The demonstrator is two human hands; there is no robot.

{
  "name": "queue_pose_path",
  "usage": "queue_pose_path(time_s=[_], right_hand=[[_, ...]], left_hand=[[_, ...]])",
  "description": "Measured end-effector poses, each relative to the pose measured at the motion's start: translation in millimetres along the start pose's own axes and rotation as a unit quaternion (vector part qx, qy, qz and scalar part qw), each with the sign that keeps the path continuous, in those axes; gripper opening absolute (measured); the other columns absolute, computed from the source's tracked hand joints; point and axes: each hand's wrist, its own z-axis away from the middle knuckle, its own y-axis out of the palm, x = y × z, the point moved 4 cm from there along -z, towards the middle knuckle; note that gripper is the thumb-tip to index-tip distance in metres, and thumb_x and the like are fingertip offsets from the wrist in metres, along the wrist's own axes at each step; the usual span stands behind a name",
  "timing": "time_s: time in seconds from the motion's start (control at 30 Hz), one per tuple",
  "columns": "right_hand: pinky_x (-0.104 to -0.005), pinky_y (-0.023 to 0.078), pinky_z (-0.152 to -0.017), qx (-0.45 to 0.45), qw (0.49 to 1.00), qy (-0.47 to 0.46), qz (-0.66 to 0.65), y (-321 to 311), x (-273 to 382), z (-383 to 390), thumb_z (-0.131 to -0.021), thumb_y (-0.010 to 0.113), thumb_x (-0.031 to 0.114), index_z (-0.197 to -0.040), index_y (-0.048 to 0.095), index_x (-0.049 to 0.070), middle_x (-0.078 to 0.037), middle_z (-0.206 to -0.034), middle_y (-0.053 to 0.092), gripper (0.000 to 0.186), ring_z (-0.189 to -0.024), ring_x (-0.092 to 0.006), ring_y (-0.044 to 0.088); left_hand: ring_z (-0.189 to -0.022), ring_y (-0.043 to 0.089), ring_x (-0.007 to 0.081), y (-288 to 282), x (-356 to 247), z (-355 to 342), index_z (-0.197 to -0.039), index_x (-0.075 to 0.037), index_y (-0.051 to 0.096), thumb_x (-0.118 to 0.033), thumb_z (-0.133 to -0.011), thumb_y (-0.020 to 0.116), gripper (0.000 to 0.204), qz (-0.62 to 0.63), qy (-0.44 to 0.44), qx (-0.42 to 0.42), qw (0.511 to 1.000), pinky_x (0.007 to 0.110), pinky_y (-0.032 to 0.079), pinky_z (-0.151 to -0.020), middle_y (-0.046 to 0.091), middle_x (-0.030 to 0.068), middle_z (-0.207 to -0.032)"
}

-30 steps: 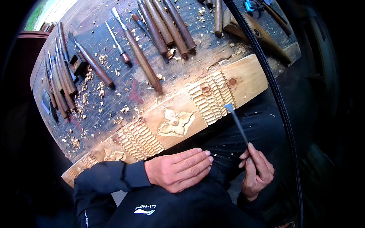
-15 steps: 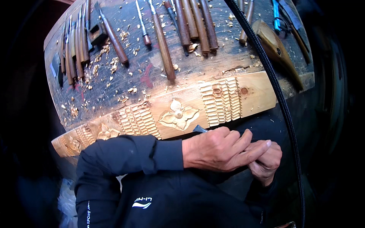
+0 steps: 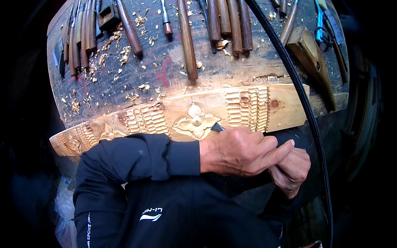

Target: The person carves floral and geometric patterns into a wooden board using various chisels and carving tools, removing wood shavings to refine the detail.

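A pale board (image 3: pixel 289 105), carved with ridged bands and flowers, lies along the near bench edge. A chisel's blade tip (image 3: pixel 218 127) rests at the right petal of the middle flower (image 3: pixel 194 124). My left hand (image 3: pixel 242 153) is closed on that chisel just behind the blade, hiding most of it, forefinger reaching toward the other hand. My right hand (image 3: pixel 289 171), just right of and partly behind the left, is closed around the chisel's rear part, which is hidden by fingers.
The worn bench (image 3: pixel 157 53) carries several wooden-handled chisels (image 3: pixel 188 53), wood shavings, a dark square block (image 3: pixel 108 16), a wooden mallet (image 3: pixel 310 62) and blue-handled tools (image 3: pixel 319 35). A black braided cord (image 3: pixel 302 95) hangs across the right side. A plastic bag (image 3: pixel 64 206) is at lower left.
My left hand has moved up and right onto the chisel beside my right. The blade has shifted left to the middle flower. The view has turned, so the board appears more level.
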Motion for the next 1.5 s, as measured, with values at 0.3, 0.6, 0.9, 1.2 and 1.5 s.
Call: queue_pose_path(time_s=[0.3, 0.6, 0.9, 1.2, 1.5], right_hand=[[-0.0358, 0.046, -0.056, -0.016, 0.999, 0.033, 0.002, 4, 1, 4, -0.070, 0.091, -0.001, -0.085, 0.078, -0.003, -0.012, -0.069, 0.066, 0.020, -0.057, -0.0312, 0.067], [-0.0359, 0.047, -0.057, -0.005, 1.000, 0.026, 0.005, 5, 1, 3, -0.071, 0.091, 0.000, -0.088, 0.079, -0.003, -0.012, -0.070, 0.066, 0.021, -0.058, -0.0320, 0.067], [-0.0362, 0.048, -0.051, -0.003, 1.000, -0.016, 0.011, 6, -3, -3, -0.089, 0.088, 0.002, -0.088, 0.078, -0.005, -0.011, -0.066, 0.064, 0.012, -0.054, -0.0266, 0.068], [-0.0359, 0.048, -0.057, 0.007, 1.000, 0.013, 0.009, 1, -1, 8, -0.075, 0.094, 0.003, -0.087, 0.079, -0.003, -0.013, -0.072, 0.067, 0.020, -0.059, -0.0323, 0.067], [-0.0348, 0.047, -0.057, -0.004, 0.999, 0.023, 0.023, 6, 7, 4, -0.077, 0.095, 0.005, -0.088, 0.079, -0.003, -0.013, -0.071, 0.066, 0.021, -0.058, -0.0314, 0.066]], left_hand=[[-0.067, 0.069, 0.0159, -1, 1, 2, -0.150, -0.001, 0.071, -0.025, -0.096, 0.077, 0.060, 0.014, -0.033, 0.056, 0.998, 0.031, 0.056, -0.055, 0.067, 0.0010, -0.090], [-0.068, 0.070, 0.0162, 0, 2, 3, -0.146, -0.001, 0.073, -0.024, -0.096, 0.077, 0.056, 0.032, -0.042, 0.049, 0.997, 0.031, 0.056, -0.055, 0.067, 0.0010, -0.089], [-0.067, 0.068, 0.0151, 2, 2, 3, -0.138, -0.001, 0.077, -0.022, -0.096, 0.078, 0.047, 0.018, -0.050, 0.040, 0.998, 0.031, 0.055, -0.053, 0.063, -0.0002, -0.085], [-0.072, 0.071, 0.0170, 0, 0, 4, -0.141, 0.000, 0.074, -0.030, -0.100, 0.078, 0.051, 0.044, -0.016, 0.032, 0.998, 0.032, 0.056, -0.057, 0.066, 0.0022, -0.088], [-0.063, 0.067, 0.0176, 0, 3, 6, -0.134, 0.006, 0.071, -0.037, -0.086, 0.083, 0.066, 0.097, -0.025, -0.007, 0.995, 0.035, 0.056, -0.052, 0.057, 0.0051, -0.085]])
